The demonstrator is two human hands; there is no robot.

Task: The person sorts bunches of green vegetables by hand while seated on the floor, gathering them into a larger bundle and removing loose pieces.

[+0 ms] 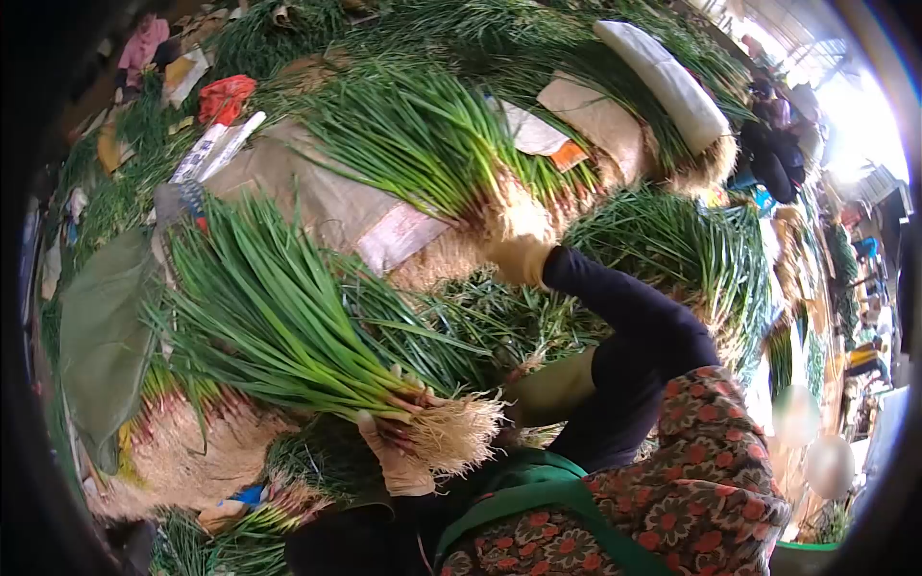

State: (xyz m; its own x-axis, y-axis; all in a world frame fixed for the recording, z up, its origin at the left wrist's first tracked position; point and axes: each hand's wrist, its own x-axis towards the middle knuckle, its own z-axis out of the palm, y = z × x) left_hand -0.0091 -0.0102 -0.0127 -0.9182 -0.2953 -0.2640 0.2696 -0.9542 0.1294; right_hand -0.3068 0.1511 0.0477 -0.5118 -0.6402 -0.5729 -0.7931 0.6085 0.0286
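My left hand [399, 463], in a pale glove, grips a bunch of green garlic [317, 355] around its stalks near the reddish bases. The long leaves of this bunch fan out to the upper left, and its tangled pale roots [456, 432] point right. Further up, my right hand [521, 257], also gloved, is closed at the root end of another bunch of green garlic [432, 144]. That bunch lies on top of a pile with its leaves spread leftward. Roots partly hide the fingers of my right hand.
Stacked green garlic [672, 230] surrounds me. Grey-brown sacking [298, 178] covers part of the pile, and a dark green cloth [106, 336] lies at left. A rolled white sack [663, 82] rests at upper right. Another person [144, 48] is at the far upper left.
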